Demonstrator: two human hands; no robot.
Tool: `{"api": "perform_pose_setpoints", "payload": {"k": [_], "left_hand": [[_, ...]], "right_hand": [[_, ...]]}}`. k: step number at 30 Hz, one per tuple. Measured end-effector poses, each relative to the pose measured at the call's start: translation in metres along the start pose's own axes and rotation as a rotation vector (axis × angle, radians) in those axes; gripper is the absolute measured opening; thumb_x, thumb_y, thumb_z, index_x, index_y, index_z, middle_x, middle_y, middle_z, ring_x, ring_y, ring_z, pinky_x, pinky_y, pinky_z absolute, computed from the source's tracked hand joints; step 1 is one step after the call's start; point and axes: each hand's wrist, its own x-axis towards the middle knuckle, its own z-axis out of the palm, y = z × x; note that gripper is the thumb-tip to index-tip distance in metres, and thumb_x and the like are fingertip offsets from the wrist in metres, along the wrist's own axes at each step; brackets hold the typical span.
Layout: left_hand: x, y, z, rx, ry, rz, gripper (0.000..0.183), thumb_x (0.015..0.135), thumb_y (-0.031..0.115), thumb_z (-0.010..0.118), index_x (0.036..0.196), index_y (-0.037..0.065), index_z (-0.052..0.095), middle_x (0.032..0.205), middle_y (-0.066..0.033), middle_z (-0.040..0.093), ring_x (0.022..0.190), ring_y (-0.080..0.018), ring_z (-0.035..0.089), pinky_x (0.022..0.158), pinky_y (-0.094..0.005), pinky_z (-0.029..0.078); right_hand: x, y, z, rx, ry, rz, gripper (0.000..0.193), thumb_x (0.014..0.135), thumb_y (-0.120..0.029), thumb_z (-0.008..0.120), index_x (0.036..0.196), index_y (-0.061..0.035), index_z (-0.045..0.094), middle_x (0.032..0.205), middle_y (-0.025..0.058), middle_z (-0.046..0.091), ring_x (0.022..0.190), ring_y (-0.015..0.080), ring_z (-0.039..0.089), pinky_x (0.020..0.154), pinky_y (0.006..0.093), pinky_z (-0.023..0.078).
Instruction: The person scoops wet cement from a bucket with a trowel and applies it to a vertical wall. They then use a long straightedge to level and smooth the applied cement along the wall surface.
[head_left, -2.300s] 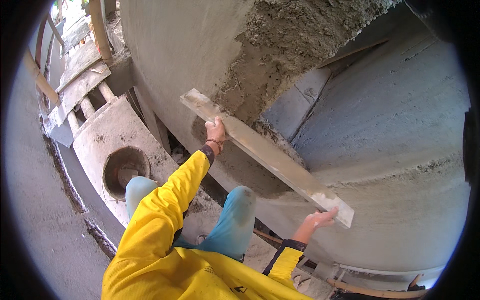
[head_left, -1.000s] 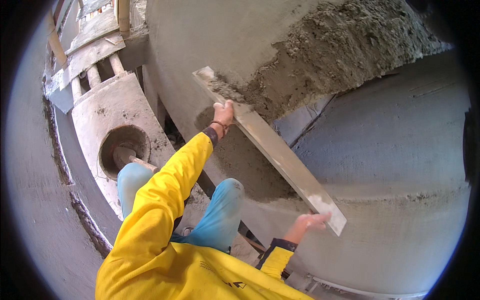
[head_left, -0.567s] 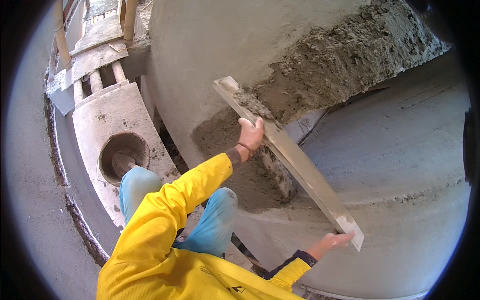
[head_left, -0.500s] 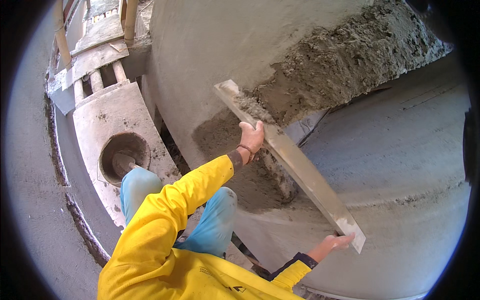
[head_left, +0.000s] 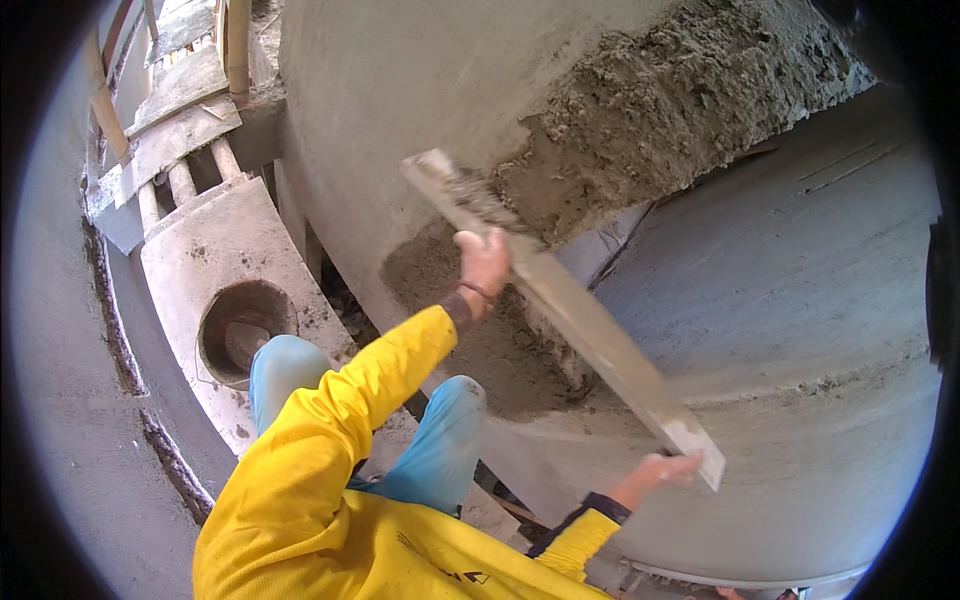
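A long straightedge board [head_left: 600,335], greyish and smeared, slants across the curved plastered wall. My left hand [head_left: 484,262], with a dark bracelet at the wrist, is closed on its edge toward the upper end. Around the lower end my right hand [head_left: 672,470] is closed. Wet mortar [head_left: 478,198] clings along the board's upper part. Beyond it, rough fresh mortar [head_left: 650,110] covers a band of the wall, ending at the edge of an opening. A darker damp patch [head_left: 430,268] lies beside my left hand.
By my knee, a bucket [head_left: 212,345] with a little mortar and a tool inside stands on a pale plank [head_left: 225,235]. Farther back, boards [head_left: 190,130] rest over round poles, with bamboo uprights [head_left: 238,45] beside them. Part of someone's fingers seems to show at the lower edge.
The board and both my hands have shifted slightly up and left along the wall. My left hand's grip has turned a little. The whole view has also drifted somewhat.
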Motion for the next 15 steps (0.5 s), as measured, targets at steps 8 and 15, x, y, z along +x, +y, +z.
{"api": "perform_pose_setpoints", "payload": {"k": [8,15], "left_hand": [[-0.038,0.034,0.028,-0.005,0.055,0.022,0.07,0.097,0.036,0.057,0.126,-0.021,0.027,0.113,-0.0438,0.055,0.113,-0.0512,0.058,0.099,-0.0464,0.045],[0.042,-0.021,-0.014,0.114,0.278,0.05,0.058,0.096,0.035,0.058,0.115,-0.016,0.036,0.103,-0.0386,0.06,0.103,-0.0498,0.063,0.092,-0.0484,0.048]], "right_hand": [[0.063,0.036,-0.03,-0.022,-0.129,0.02,0.055,0.086,-0.009,0.058,0.137,0.0099,0.046,0.132,0.0299,0.054,0.12,0.0422,0.054,0.098,0.052,0.045],[0.022,-0.16,0.014,0.408,0.167,0.94,0.062,0.092,-0.038,0.066,0.124,0.0145,0.055,0.113,0.0222,0.065,0.099,0.0341,0.067,0.08,0.0414,0.057]]}}
